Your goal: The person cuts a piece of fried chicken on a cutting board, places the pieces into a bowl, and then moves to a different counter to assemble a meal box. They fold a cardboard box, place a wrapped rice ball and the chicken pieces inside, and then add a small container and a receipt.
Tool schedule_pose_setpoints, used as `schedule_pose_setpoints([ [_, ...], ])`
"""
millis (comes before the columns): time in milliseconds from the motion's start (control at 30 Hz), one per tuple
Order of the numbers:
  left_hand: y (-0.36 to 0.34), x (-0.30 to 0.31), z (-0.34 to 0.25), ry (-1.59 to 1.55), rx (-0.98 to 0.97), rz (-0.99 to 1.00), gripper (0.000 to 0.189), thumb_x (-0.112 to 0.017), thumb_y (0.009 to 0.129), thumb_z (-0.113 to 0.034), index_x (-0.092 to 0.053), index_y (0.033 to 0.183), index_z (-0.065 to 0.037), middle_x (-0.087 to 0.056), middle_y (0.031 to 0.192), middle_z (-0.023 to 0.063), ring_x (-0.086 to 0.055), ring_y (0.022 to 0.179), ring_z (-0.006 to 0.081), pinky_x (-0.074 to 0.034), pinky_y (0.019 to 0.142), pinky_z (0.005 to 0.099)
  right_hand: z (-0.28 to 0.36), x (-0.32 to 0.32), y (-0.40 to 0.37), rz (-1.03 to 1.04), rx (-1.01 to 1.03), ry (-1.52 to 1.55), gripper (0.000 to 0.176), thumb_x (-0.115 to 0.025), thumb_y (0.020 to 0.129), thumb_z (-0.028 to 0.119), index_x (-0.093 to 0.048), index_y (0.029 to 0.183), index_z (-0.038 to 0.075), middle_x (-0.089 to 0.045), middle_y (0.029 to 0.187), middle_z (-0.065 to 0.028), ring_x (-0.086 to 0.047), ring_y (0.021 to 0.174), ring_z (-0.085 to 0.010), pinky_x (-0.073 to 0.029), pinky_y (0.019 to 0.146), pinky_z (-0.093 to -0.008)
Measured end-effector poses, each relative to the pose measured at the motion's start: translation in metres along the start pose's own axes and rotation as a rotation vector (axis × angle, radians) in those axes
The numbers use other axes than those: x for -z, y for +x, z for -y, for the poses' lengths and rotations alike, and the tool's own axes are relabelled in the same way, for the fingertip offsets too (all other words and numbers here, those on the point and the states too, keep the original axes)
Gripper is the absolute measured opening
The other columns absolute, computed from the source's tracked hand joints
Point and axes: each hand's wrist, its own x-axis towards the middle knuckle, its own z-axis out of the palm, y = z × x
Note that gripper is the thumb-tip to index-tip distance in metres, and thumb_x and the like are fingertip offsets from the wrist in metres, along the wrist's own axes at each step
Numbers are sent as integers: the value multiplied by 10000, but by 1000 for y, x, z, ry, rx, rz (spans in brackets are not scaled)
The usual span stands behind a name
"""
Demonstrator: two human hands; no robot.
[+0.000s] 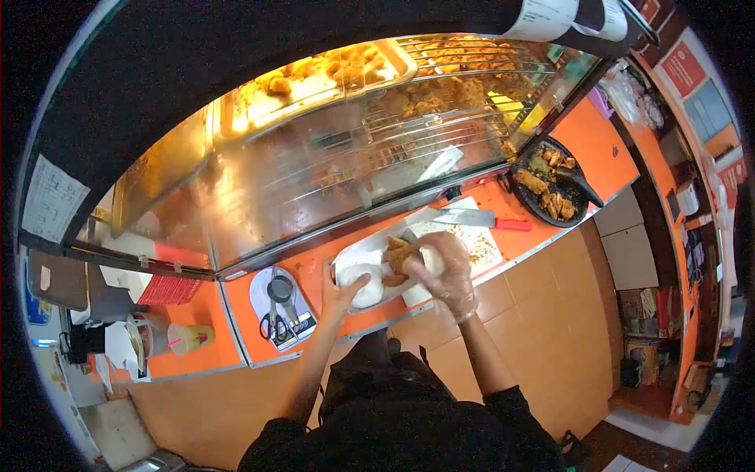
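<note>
My left hand (340, 296) grips the near left side of a white takeaway box (355, 256), its thumb on a round white bundle (366, 287) that looks like wrapped rice. Beside the bundle, brown fried chicken (399, 255) sits at the right part of the box. My right hand (452, 277), in a clear plastic glove, has its fingers closed at the chicken's right edge. Behind that hand lies a white cutting board (481, 248) with crumbs. A knife (480, 219) with a red handle rests across the board's far edge.
A glass warming cabinet (314, 165) with fried chicken trays stands behind the orange counter (303, 274). Right of the board is a black mortar (543, 206) with chicken pieces and a pestle (580, 189). Scissors (275, 325) lie on a scale (263, 295) at left, near a drink cup (189, 338).
</note>
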Motion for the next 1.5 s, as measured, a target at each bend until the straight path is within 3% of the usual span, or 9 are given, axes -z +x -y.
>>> schedule_pose_setpoints([
  [133,5,-24,-5,95,-335,127,729,-861,693,-44,-424,1275,-72,-520,1163,84,-565,1079,209,-525,890,328,-5,28,-1,-44,-772,260,501,-479,986,472,-584,1250,61,-650,1137,-124,-599,1129,-308,-448,998,-438],
  [467,-29,-195,-133,235,-51,583,1092,-796,805,-362,-24,1533,-103,-341,1450,256,-392,1344,359,-396,1064,460,-103,153,-38,-253,-903,1137,566,-334,1019,544,-584,1246,90,-689,1036,-104,-682,872,-236,-556,765,-429],
  [633,-23,-232,-281,347,-1498,-774,654,-687,918,-266,-296,1374,-8,-419,1371,248,-457,1245,305,-361,1047,453,-122,291,-48,-559,-892,1171,469,-430,1014,509,-612,1132,92,-670,979,-82,-679,802,-203,-592,698,-358],
  [767,-11,-267,-349,-125,-1438,-447,613,-675,896,-22,-266,1351,-61,-528,1233,227,-580,1042,217,-473,865,315,-224,375,-71,-649,-750,887,539,-452,1010,509,-569,1276,55,-646,1141,-89,-665,968,-205,-576,813,-355],
  [967,4,-433,-238,-229,-1348,-704,234,-571,920,71,-558,1150,30,-556,1157,116,-577,1071,208,-489,932,340,-350,471,-110,-814,-812,786,609,-421,1012,551,-518,1339,46,-623,1197,-90,-650,1016,-206,-566,842,-367],
  [1167,120,-777,-143,-405,-826,227,650,-635,769,67,-493,1392,-52,-495,1313,120,-475,1221,244,-380,1044,346,-480,612,-88,-962,-873,838,591,-396,1013,540,-520,1315,48,-645,1157,-124,-689,928,-278,-597,791,-449],
  [1367,282,-993,61,46,-685,91,647,-583,659,94,-534,1289,-40,-511,1226,175,-500,1195,352,-407,1042,394,-588,705,-18,-869,-1043,916,588,-408,981,574,-542,1321,113,-625,1228,-76,-628,1058,-247,-529,872,-463],
  [1400,287,-994,81,212,-690,58,619,-584,651,101,-541,1254,-34,-490,1215,177,-509,1154,369,-423,1023,403,-600,708,7,-930,-1040,906,499,-418,977,552,-605,1017,91,-651,865,-84,-659,719,-241,-575,636,-397],
  [1500,269,-993,77,329,-578,-176,609,-614,636,116,-498,1217,-27,-416,1183,203,-509,1068,400,-456,949,428,-612,720,89,-683,-1041,1065,529,-408,976,603,-601,1014,112,-650,866,-71,-662,734,-224,-577,640,-388],
])
